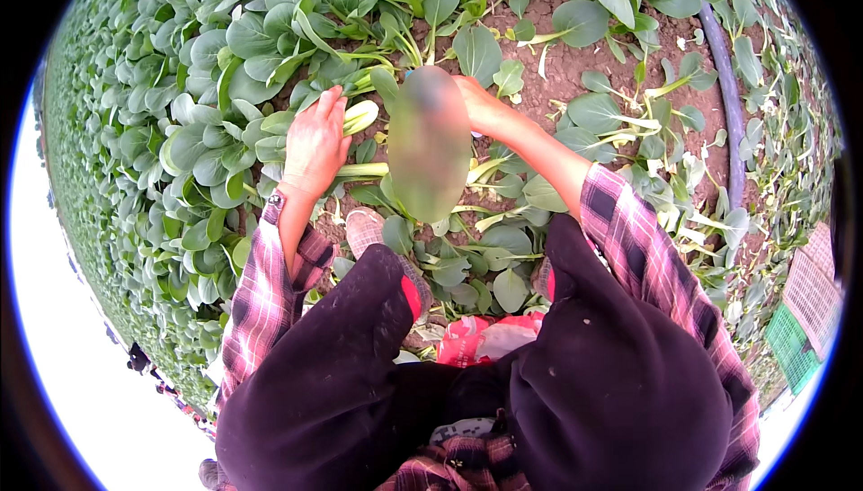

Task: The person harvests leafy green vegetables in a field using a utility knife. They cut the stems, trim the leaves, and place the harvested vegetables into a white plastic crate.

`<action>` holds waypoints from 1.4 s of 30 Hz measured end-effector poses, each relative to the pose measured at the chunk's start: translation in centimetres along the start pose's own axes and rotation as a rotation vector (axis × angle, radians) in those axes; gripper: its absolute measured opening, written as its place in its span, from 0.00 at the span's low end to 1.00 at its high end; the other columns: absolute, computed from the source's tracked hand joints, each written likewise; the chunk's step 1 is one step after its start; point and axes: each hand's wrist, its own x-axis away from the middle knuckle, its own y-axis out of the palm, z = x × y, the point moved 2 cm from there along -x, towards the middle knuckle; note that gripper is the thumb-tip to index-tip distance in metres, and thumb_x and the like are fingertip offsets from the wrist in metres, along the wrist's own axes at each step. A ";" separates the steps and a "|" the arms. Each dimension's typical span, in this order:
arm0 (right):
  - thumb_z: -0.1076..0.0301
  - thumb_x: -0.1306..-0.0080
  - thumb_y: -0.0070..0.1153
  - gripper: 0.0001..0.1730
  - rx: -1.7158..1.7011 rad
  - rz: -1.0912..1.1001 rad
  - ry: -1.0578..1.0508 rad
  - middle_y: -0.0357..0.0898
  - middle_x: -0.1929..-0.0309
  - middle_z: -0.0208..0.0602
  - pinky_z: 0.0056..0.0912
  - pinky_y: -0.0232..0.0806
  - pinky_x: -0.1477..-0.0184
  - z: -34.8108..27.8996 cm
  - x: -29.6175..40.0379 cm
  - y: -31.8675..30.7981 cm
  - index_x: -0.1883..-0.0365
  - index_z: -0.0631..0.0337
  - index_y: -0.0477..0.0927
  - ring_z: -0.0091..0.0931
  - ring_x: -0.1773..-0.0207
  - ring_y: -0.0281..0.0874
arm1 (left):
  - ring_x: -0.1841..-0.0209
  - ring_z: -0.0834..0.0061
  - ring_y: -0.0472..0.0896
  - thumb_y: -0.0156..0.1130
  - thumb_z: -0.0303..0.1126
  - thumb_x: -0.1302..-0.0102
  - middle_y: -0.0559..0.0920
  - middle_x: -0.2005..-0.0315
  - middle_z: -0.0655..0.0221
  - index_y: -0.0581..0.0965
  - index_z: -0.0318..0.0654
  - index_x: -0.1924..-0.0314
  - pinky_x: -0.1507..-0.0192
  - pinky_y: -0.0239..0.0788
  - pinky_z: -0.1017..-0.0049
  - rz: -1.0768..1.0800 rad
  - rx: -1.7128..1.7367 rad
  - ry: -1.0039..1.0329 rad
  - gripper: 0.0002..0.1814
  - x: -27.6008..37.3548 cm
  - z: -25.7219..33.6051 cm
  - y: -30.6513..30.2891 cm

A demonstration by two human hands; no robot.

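Note:
My left hand (317,137) is closed around a leafy green plant with a pale cut base (361,117), which points to the right beside the fingers. Another pale green stalk (364,170) lies just below that hand. My right hand (472,96) reaches in among the standing leafy greens (441,2) near the top middle. A blurred oval patch covers its fingers, so what it holds cannot be made out; a small bit of blue shows at the top of the patch. Loose leaves (509,241) lie on the soil between my shoes.
Dense leafy greens (202,133) fill the left side. Cut leaves (597,113) are strewn over the brown soil (573,69) on the right. Beyond runs a dark hose (728,93). Pink crates (809,282) and a green crate (792,349) stand far right. Red-and-white packaging (482,339) lies beneath me.

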 end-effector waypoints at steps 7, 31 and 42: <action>0.74 0.35 0.47 0.35 0.163 -0.063 0.075 0.72 0.79 0.32 0.26 0.66 0.81 -0.5 3.2 -0.5 0.30 0.46 0.57 0.20 0.84 0.68 | 0.55 0.62 0.78 0.63 0.20 0.53 0.77 0.53 0.62 0.75 0.35 0.54 0.51 0.69 0.69 0.279 0.384 -0.181 0.22 1.8 0.2 -2.4; 0.75 0.50 0.64 0.53 -0.444 0.180 -0.482 0.76 0.51 0.38 0.16 0.67 0.72 -11.7 15.0 2.9 0.28 0.56 0.50 0.15 0.69 0.74 | 0.45 0.68 0.75 0.64 0.34 0.41 0.71 0.41 0.59 0.65 0.34 0.38 0.37 0.58 0.68 -0.045 1.438 -0.107 0.32 5.6 11.9 -7.8; 0.73 0.35 0.45 0.36 -0.015 -0.173 -0.062 0.75 0.71 0.29 0.21 0.65 0.82 -6.3 5.5 6.6 0.29 0.40 0.55 0.17 0.84 0.67 | 0.60 0.57 0.80 0.71 0.27 0.61 0.75 0.47 0.53 0.75 0.34 0.60 0.59 0.73 0.63 -0.137 0.407 -0.052 0.24 7.2 8.2 -6.4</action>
